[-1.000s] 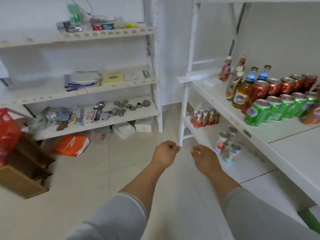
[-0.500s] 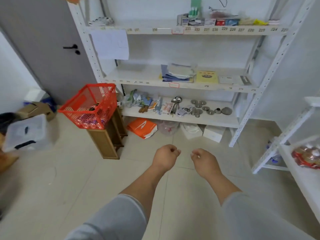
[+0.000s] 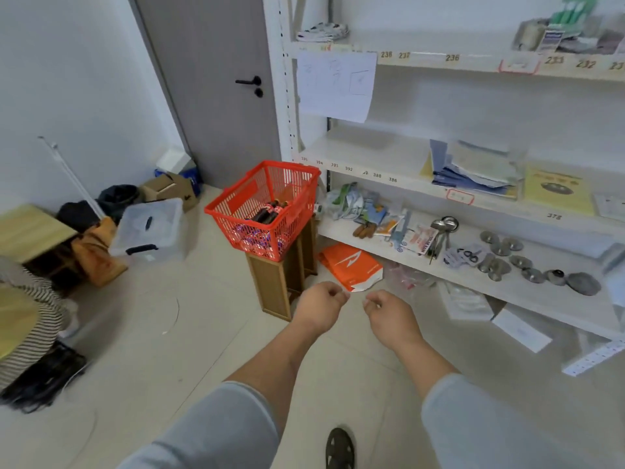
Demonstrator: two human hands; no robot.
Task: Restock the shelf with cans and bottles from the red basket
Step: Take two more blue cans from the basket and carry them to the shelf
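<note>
The red basket stands on a small wooden stand just beside the white shelf, ahead of both hands and apart from them; the left hand and the right hand hang over the pale tiled floor with fingers curled into loose fists, each grip pressed together on nothing. Inside the basket dark bottles lie on top, while the cans under them are hard to make out through the mesh. A grey door is behind the basket, and a clear plastic box sits on the floor at the left.
</note>
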